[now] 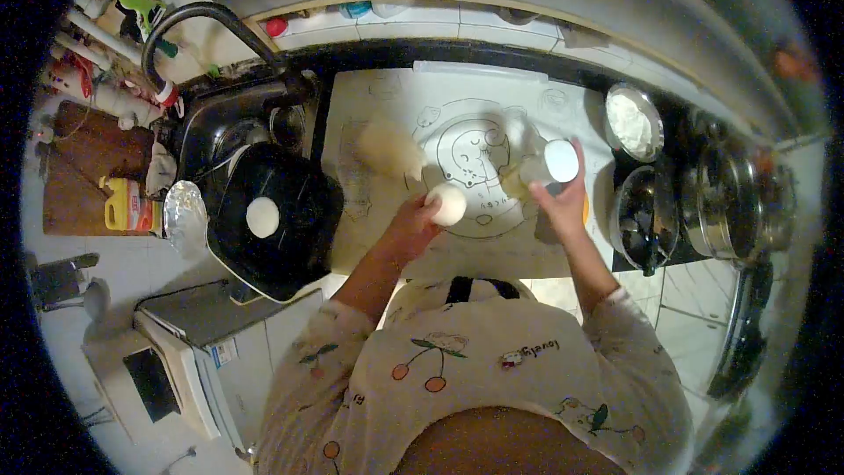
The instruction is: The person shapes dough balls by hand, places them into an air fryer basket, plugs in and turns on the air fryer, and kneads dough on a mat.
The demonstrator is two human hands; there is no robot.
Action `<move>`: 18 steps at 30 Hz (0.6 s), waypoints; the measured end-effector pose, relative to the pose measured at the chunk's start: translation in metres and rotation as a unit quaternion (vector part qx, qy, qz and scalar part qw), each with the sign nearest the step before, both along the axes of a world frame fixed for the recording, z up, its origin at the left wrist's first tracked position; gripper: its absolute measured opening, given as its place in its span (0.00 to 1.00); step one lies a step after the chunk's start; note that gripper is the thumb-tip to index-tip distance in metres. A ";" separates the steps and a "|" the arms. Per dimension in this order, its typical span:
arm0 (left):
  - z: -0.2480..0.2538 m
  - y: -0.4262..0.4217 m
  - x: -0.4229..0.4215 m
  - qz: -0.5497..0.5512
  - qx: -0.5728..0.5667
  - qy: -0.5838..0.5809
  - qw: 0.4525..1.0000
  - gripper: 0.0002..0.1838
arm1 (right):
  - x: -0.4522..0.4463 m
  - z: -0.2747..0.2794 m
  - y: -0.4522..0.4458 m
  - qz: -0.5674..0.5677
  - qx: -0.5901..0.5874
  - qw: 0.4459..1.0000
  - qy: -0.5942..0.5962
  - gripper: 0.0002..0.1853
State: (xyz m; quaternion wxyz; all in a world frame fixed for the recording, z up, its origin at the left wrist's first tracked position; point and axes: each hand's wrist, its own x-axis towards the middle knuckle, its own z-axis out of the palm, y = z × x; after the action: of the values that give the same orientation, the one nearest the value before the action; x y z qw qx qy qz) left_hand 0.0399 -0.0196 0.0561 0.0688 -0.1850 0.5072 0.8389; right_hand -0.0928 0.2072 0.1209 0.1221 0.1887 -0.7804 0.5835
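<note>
My left hand (415, 227) is closed around a smooth, round white piece of dough (448, 204), held over the printed white mat (352, 246). In my right hand (567, 207) is a clear container with a round white lid (562, 161), tilted to the left; its contents cannot be made out. A pale, blurred lump (390, 146), perhaps dough, is on the mat's left part, beyond my left hand. Another round white dough piece (262, 217) lies in the black square pan (303, 185) to the left.
A black faucet (207, 10) arches over the sink (198, 127) at the left. Crumpled foil (185, 215) lies beside the pan. On the right stand a bowl of white powder (633, 123), a dark bowl (646, 211) and a steel pot (725, 198). A yellow jug (127, 204) stands far left.
</note>
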 end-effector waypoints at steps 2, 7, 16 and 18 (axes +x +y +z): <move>-0.004 0.013 -0.020 0.037 0.166 -0.063 0.983 0.21 | -0.017 0.000 -0.005 0.069 0.048 0.996 -0.039 0.33; -0.005 0.012 -0.052 -0.071 -0.511 0.164 0.841 0.27 | -0.025 -0.008 -0.011 0.142 0.095 0.980 -0.105 0.27; 0.055 0.011 -0.076 0.036 -0.507 0.156 0.847 0.36 | 0.014 0.030 -0.025 0.224 0.252 0.939 -0.073 0.22; 0.052 0.011 -0.077 0.042 -0.518 0.169 0.838 0.38 | 0.019 0.039 -0.031 0.222 0.273 0.934 -0.055 0.21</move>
State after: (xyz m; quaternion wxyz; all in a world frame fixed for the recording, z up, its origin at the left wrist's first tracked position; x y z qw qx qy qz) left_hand -0.0368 -0.0089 0.1081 -0.1595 -0.0699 0.8629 0.4744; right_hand -0.0736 0.1762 0.1597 -0.1100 0.3509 -0.8533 0.3697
